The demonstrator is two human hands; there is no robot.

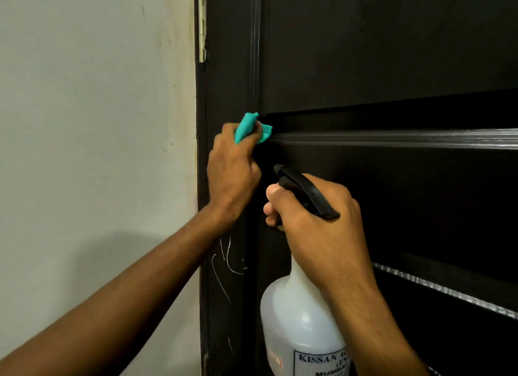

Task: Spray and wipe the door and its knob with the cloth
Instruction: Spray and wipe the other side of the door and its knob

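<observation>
Left hand: fingers curled tight round teal cloth, pressed to dark door near its left edge. Right hand: fingers wrapped round spray bottle trigger, arm raised.

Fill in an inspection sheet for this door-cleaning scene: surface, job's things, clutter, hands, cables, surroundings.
Surface: dark panelled door, white scratches low on its left edge.
Job's things: teal cloth bunched against the door; white spray bottle with black trigger head, nozzle towards the door; knob not in view.
Clutter: nothing seen.
Hands: left hand grips the cloth; right hand grips the bottle's neck.
Cables: nothing seen.
Surroundings: pale wall at left, marked; hinge at the top.
</observation>
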